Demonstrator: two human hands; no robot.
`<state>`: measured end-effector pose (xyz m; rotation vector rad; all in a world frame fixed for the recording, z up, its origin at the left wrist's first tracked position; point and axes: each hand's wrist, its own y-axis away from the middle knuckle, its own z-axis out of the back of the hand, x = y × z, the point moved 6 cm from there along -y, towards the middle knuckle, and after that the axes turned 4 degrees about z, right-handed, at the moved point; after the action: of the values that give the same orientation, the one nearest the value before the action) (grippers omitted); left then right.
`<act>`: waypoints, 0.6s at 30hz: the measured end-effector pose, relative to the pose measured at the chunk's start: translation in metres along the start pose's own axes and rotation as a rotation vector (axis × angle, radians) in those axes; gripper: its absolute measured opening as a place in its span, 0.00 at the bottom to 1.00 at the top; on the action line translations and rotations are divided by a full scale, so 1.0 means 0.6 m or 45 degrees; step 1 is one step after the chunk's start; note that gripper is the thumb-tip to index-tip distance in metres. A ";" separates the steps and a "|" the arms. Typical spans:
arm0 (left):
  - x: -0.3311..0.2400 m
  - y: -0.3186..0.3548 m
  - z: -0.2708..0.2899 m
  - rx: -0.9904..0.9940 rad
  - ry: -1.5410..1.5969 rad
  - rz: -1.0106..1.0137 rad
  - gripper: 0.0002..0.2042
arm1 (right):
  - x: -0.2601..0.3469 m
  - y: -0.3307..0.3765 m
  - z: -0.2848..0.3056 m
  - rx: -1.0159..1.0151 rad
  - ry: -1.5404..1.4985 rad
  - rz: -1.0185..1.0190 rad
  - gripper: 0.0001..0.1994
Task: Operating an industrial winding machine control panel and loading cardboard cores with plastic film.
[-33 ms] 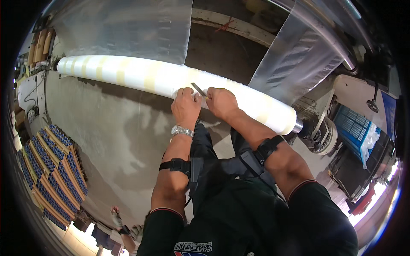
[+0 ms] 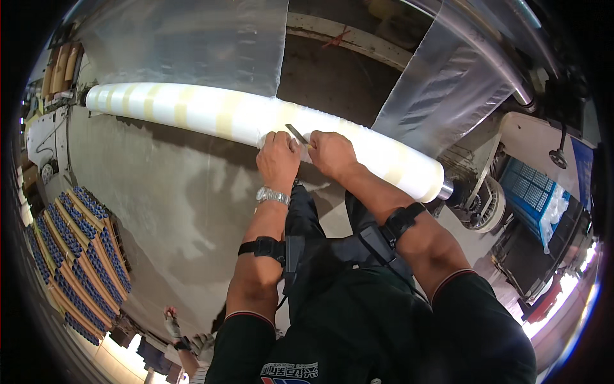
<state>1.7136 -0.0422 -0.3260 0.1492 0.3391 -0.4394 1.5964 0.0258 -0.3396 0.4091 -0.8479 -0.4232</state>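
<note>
A long roll of white plastic film (image 2: 358,141) with pale yellow bands lies across in front of me. My right hand (image 2: 334,153) is closed round a knife (image 2: 297,133); its narrow dark blade points up and left over the roll. Just left of it, my left hand (image 2: 278,160) has its fingers curled in at the roll's near side, pinching a bit of film. A small translucent flap of this film shows between the two hands. The knife's handle is hidden in my right fist.
Clear film sheets (image 2: 192,45) hang beyond the roll, with metal rollers (image 2: 489,54) at the upper right. Stacked cardboard tubes (image 2: 80,262) stand at the left. A blue crate (image 2: 527,192) is at the right. Another person's gloved hands (image 2: 173,326) show at the lower left.
The other person's hands and arm at the lower left have shifted slightly. My own hands, the knife and the roll look almost the same.
</note>
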 end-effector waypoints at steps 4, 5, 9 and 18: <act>-0.004 -0.006 -0.002 0.060 -0.063 -0.038 0.05 | 0.001 -0.001 -0.002 0.008 0.036 0.031 0.09; -0.004 -0.009 -0.002 0.047 -0.049 -0.026 0.05 | 0.001 -0.001 -0.002 0.010 0.046 0.036 0.09; 0.001 -0.006 -0.003 0.023 -0.045 0.010 0.03 | 0.002 -0.005 -0.013 -0.017 0.085 0.065 0.09; 0.002 -0.012 -0.012 0.016 -0.009 -0.017 0.04 | 0.022 -0.023 -0.018 0.071 0.318 0.142 0.09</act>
<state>1.7092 -0.0473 -0.3337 0.1580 0.3304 -0.4553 1.6102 0.0095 -0.3445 0.4537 -0.6366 -0.2393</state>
